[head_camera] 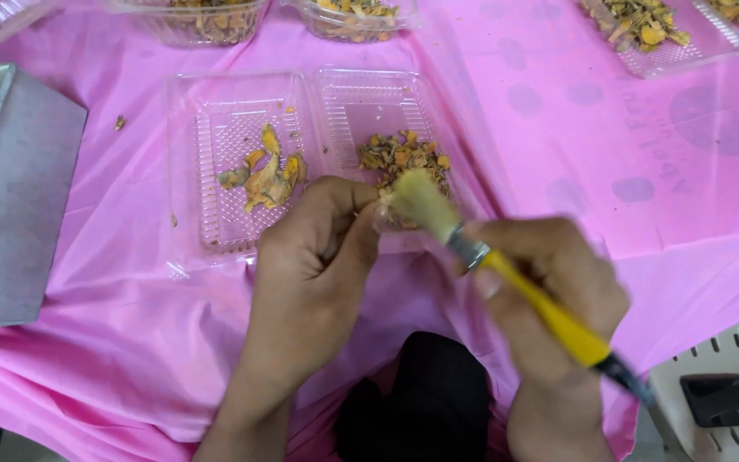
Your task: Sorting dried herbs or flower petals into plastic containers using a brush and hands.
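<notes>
Two piles lie in the open clear plastic clamshell tray [215, 162] beyond the hands. Left hand [314, 248] pinches a small piece, hidden; right hand [549, 282] grips the yellow-handled brush [506, 269], bristles touching it. Brushing appears mid-way.

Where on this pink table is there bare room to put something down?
Bare pink plastic cloth lies right of the open clear plastic clamshell tray, below the far tray of dried pieces. A narrower strip runs between the clamshell and the grey metal box. It is crowded around the left hand, right hand and yellow-handled brush.

glossy pink plastic cloth [609, 154], clear ridged plastic tray [215, 128]
</notes>
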